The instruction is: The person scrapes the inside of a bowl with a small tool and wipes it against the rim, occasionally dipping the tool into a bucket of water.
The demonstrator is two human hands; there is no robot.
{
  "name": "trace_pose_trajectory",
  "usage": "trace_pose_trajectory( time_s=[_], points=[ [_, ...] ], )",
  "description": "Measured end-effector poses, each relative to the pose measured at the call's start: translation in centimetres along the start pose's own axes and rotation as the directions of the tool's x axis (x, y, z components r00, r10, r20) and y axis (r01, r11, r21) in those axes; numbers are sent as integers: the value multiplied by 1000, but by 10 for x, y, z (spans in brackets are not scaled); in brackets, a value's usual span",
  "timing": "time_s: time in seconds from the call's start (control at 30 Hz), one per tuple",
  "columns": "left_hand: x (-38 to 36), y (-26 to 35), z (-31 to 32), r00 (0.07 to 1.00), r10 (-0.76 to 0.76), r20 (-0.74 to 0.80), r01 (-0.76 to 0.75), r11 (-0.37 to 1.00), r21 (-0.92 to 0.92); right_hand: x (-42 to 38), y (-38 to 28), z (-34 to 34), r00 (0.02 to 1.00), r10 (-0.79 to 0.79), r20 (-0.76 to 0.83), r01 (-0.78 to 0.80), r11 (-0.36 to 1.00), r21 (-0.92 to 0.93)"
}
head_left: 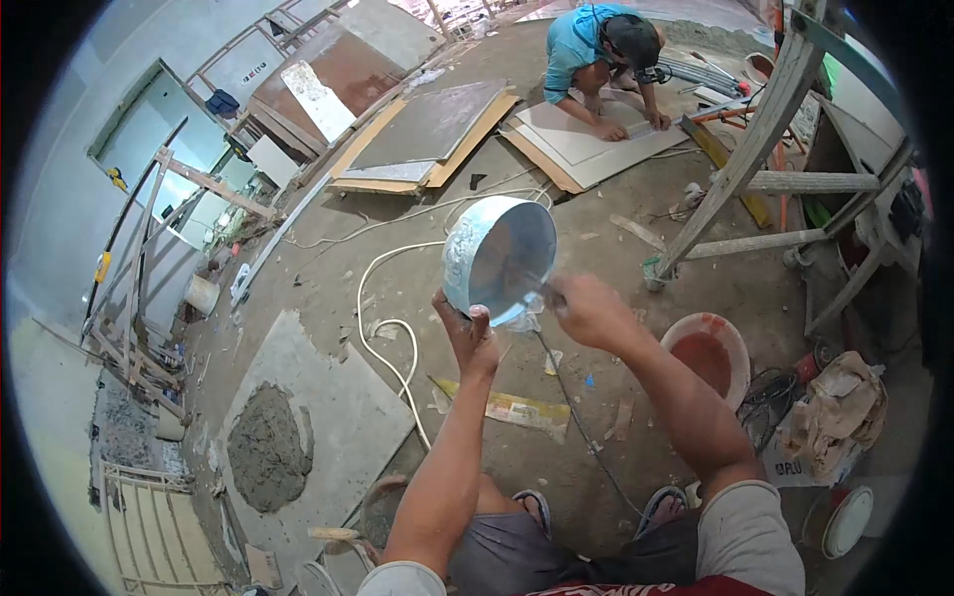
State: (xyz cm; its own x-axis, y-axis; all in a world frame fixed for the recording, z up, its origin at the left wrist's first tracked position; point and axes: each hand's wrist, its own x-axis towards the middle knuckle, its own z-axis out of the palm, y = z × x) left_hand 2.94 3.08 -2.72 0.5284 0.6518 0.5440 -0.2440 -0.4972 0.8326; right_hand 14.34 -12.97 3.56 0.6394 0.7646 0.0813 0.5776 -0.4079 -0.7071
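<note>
A round, light-blue bowl (459, 260) with pale smears on its outside is held up in front of me, tilted so its inside shows. My left hand (467, 333) supports it from below, fingers wrapped against its lower left side. At the bowl's right rim is my right hand (588, 310), closed on the handle of a tool whose end reaches into the bowl; motion blur hides the tool's shape. Some whitish material (524, 320) hangs at the lower rim.
Grey mortar (270, 447) lies on a board at left. A reddish bucket (708, 363) and a crumpled paper bag (838, 407) are at right, below a wooden trestle (740, 159). A cable (363, 308) crosses the floor. Another person (586, 50) crouches over a panel (596, 164).
</note>
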Motion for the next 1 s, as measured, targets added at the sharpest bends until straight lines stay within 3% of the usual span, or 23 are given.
trace_pose_trajectory(
  time_s=[0.1,0.23,0.33,0.57,0.67,0.77,0.83,0.87,0.93,0.97,1.0],
  points=[
    [1,0,-4,998,19,-61,-13,996,92,4,7,2,999,-38,-2,38,999,-4],
    [0,6,-3,1000,-6,-10,6,1000,18,9,13,-7,996,0,-90,0,1000,6],
    [1,1,-3,1000,2,-20,-1,999,32,5,10,9,998,-67,1,67,998,-5],
    [2,8,0,999,-25,-33,24,1000,-14,16,24,10,996,-39,-83,44,997,56],
    [1,4,4,997,-16,-70,17,1000,9,9,11,15,998,-39,-46,41,998,40],
    [3,3,-1,996,-24,-90,29,998,58,19,20,25,988,-126,93,117,989,96],
    [4,7,-3,995,-11,-98,20,996,91,23,30,21,988,-146,-57,155,970,187],
    [3,9,-3,995,6,-102,7,993,122,24,34,19,988,-143,-53,151,972,183],
    [1,-3,-2,995,-25,-95,30,998,57,24,34,9,994,76,76,-105,849,518],
    [1,-9,-2,995,-50,-85,49,999,-3,24,35,11,994,77,73,-103,848,520],
    [2,-11,-3,996,-47,-81,47,999,0,23,37,16,989,78,123,-139,754,642]
  ],
)
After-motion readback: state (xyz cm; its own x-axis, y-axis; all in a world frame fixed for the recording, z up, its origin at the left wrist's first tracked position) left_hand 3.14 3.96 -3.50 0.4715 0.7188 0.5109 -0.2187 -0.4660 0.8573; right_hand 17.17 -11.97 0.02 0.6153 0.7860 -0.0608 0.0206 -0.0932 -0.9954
